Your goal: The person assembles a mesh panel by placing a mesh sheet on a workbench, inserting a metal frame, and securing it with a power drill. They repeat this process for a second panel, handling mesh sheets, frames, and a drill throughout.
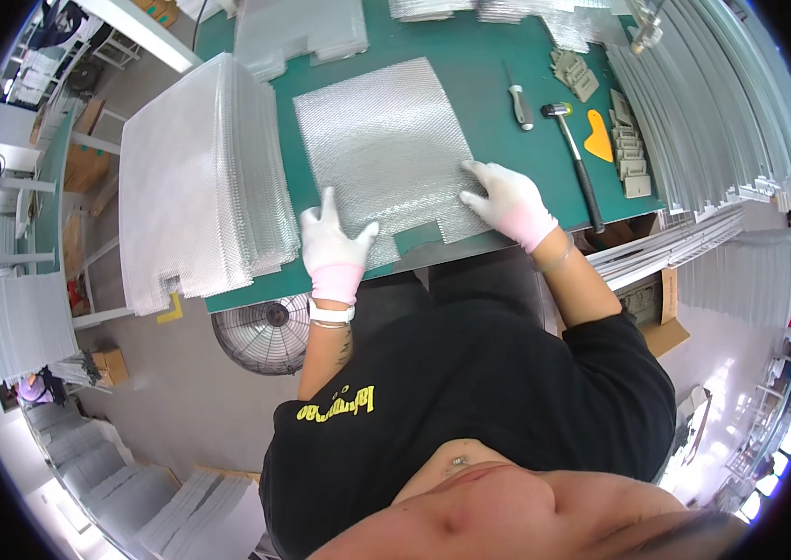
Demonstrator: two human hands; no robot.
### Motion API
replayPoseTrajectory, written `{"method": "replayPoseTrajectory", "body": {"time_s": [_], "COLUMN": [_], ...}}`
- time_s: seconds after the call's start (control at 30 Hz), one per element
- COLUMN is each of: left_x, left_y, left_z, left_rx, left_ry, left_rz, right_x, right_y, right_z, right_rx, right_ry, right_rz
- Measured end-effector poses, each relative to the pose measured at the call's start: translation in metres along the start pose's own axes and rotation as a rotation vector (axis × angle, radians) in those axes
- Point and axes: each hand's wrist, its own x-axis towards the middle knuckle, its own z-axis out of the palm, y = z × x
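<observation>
A silvery mesh panel [386, 140] with a notch in its near edge lies flat on the green table [498, 56] in front of me. My left hand [335, 241], in a white glove with a pink cuff, rests at the panel's near left side, fingers apart. At the near right edge is my right hand [510, 201], gloved alike, its fingers stretched out over the rim of the panel. Neither hand grips anything that I can see. Left of the panel stands a thick stack of similar mesh panels [181, 177].
To the right lie a screwdriver [520, 107], a hammer [577, 163], a yellow scraper [598, 136] and several grey-beige plastic pieces [631, 154]. Long metal strips [713, 103] fill the far right. More panels [302, 33] lie at the back. A floor fan [269, 331] stands below the table's near edge.
</observation>
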Motion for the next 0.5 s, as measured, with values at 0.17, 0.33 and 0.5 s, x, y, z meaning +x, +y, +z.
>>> {"method": "replayPoseTrajectory", "body": {"time_s": [0.17, 0.33, 0.5], "left_x": [0.009, -0.007, -0.046], "left_y": [-0.014, -0.009, 0.009], "left_z": [0.010, -0.004, -0.014], "left_rx": [0.164, 0.172, 0.074], "left_ry": [0.078, -0.106, 0.182], "left_rz": [0.350, 0.316, 0.282], "right_x": [0.064, 0.102, 0.094], "right_y": [0.084, 0.211, 0.207], "right_z": [-0.055, -0.091, -0.095], "right_rx": [0.056, -0.479, -0.596], "right_ry": [0.385, 0.325, 0.149], "right_rz": [0.160, 0.621, 0.543]}}
